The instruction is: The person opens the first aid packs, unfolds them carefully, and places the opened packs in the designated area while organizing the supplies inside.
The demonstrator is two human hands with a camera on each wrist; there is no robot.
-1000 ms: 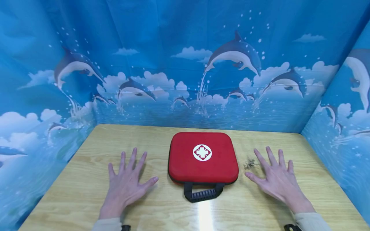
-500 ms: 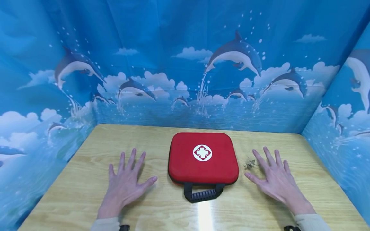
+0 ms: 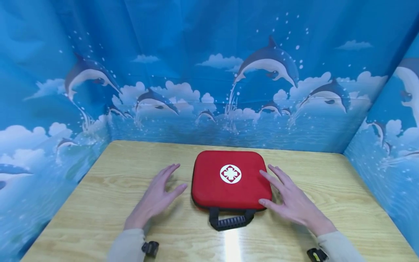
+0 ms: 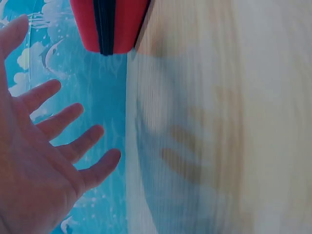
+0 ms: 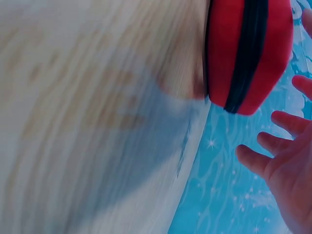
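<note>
A red first-aid case [image 3: 209, 182] with a white cross emblem lies flat on the wooden table, its black handle [image 3: 231, 221] toward the person. To its left the left hand [image 3: 157, 196] hovers with fingers extended, a gap short of the case. The right hand [image 3: 291, 196] is at the case's right side, its thumb and fingertips overlapping that edge in the head view; in the right wrist view those fingers [image 5: 251, 158] look apart from the case [image 5: 226, 53]. The left wrist view shows the left palm [image 4: 34, 180] facing the case's zipped side [image 4: 105, 24]. Neither hand holds anything.
The wooden table [image 3: 114, 174] extends on both sides of the case and in front of it. A blue dolphin-print curtain [image 3: 183, 72] stands along the back and both sides. Small black devices [image 3: 150, 249] sit on the wrists.
Both hands have moved inward toward the case and turned from palms down to palms facing each other. The case stays in place; the head view has shifted slightly.
</note>
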